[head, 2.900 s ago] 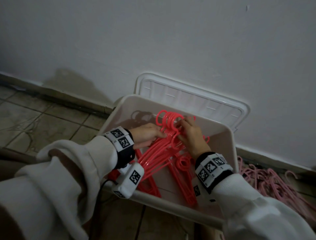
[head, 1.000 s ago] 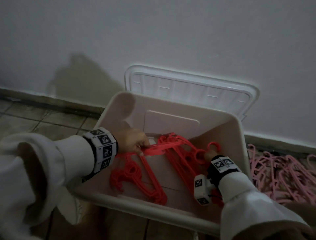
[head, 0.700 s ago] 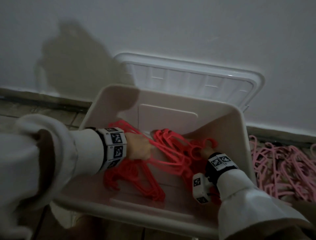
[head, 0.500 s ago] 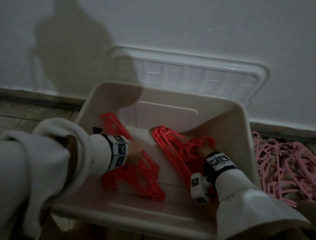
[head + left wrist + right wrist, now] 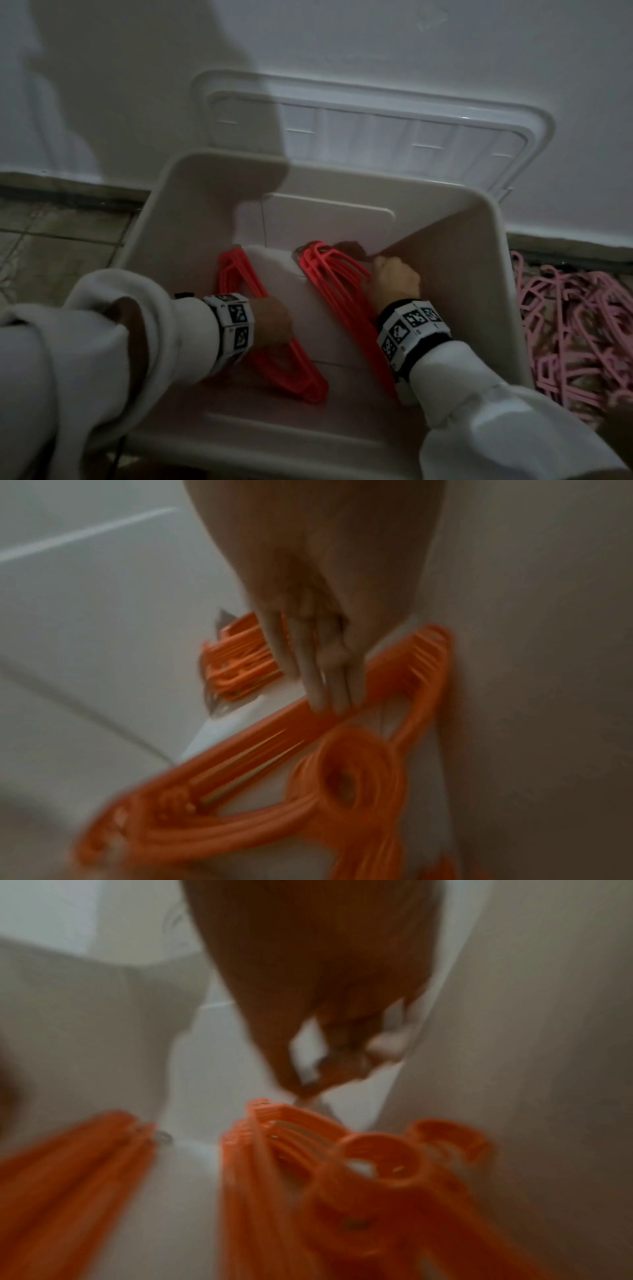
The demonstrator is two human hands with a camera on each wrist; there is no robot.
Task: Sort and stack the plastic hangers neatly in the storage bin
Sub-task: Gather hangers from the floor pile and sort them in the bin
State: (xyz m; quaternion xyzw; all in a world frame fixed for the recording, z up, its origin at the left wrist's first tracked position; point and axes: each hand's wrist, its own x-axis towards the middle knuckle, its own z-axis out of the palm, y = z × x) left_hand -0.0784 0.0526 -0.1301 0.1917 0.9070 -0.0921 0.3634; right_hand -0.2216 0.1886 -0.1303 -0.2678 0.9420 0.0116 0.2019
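Note:
Two stacks of red plastic hangers lie in the white storage bin (image 5: pixel 274 442). The left stack (image 5: pixel 301 373) runs along the bin's left wall, its hooks toward that wall. My left hand (image 5: pixel 274 323) rests on it; in the left wrist view its straight fingers (image 5: pixel 329 696) press the stack's (image 5: pixel 240 818) long bar. The right stack (image 5: pixel 335 291) lies by the right wall. My right hand (image 5: pixel 394 282) sits over its far end, fingers loosely curled. In the blurred right wrist view the right hand (image 5: pixel 342 1056) holds nothing and the hangers (image 5: pixel 342 1177) lie below it.
The bin's white lid (image 5: pixel 376 137) leans against the wall behind the bin. A tangled heap of pale pink hangers (image 5: pixel 575 329) lies on the floor to the right of the bin. Tiled floor (image 5: pixel 61 240) shows at the left.
One bunch held by both hands has become two stacks. My left hand pushed its stack down and left. My right hand slid from the hooks toward the far end of the right stack.

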